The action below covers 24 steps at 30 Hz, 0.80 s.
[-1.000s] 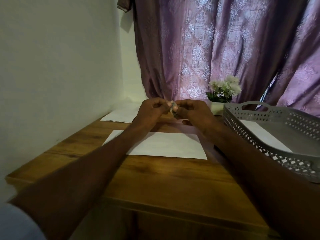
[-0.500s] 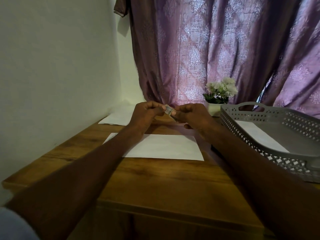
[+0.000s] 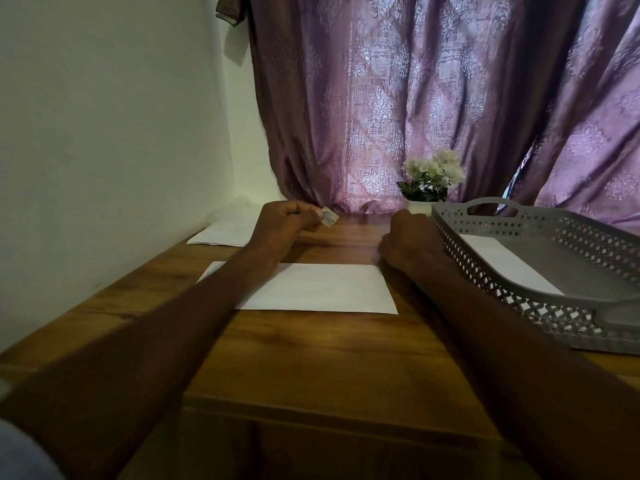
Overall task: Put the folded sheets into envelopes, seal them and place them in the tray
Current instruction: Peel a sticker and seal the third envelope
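A white envelope [image 3: 322, 289] lies flat on the wooden table [image 3: 311, 348] in front of me. Beyond its far edge, my left hand [image 3: 287, 226] pinches a small stamp-like sticker [image 3: 329, 217] between thumb and fingers. To the right, my right hand [image 3: 412, 242] hovers low over the table near the envelope's far right corner, with fingers curled; I cannot see anything in it. The grey perforated tray [image 3: 540, 306] at the right holds one white envelope [image 3: 502, 261]. Further white sheets [image 3: 225, 233] lie at the back left.
A small pot of white flowers [image 3: 433, 181] stands at the back behind the tray. A purple patterned curtain [image 3: 415, 98] hangs behind the table and a white wall [image 3: 104, 133] closes off the left side. The table's front edge is near me.
The two hands, which together pinched the small sticker, have separated. The left hand keeps the sticker; the right hand has moved right and down towards the table.
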{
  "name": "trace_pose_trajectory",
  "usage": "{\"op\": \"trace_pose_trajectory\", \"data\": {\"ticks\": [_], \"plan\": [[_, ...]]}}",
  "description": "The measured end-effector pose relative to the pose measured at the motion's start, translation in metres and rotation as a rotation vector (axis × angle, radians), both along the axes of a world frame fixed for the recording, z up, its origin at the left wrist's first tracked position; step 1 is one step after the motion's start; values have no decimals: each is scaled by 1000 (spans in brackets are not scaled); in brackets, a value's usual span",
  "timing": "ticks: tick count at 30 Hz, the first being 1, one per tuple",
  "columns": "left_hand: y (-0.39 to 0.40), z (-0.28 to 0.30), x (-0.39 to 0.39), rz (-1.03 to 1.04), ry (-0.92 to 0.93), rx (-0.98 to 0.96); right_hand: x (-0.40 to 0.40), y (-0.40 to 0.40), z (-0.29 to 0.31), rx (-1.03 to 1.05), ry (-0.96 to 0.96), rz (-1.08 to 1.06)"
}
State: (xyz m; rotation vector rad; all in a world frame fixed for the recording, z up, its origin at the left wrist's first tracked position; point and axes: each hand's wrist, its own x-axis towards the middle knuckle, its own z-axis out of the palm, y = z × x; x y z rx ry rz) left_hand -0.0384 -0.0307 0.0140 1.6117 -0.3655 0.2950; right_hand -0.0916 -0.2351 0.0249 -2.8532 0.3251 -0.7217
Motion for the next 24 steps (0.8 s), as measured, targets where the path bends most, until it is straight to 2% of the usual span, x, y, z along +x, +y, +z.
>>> {"op": "trace_pose_trajectory", "data": {"ticks": [3,6,8,9,12,15,20,24], "plan": [[-1,0,-1,8,-21,47,-2,2,0,-70,52,-10],[-2,1,-3,7,-23,75,3,5,2,-23,-121,51],[-2,1,-3,-1,-29,88,9,12,6,204,-312,219],[-2,1,-3,-8,-31,86,10,18,9,337,-348,304],[-2,0,-4,-34,-48,93,12,37,10,678,-261,459],[-3,1,-6,-50,-50,107,24,40,-1,973,-174,488],[-2,1,-7,-69,-10,88,31,36,-2,1236,-137,461],[1,-1,-5,-104,5,67,30,37,-5,1342,-87,470]]}}
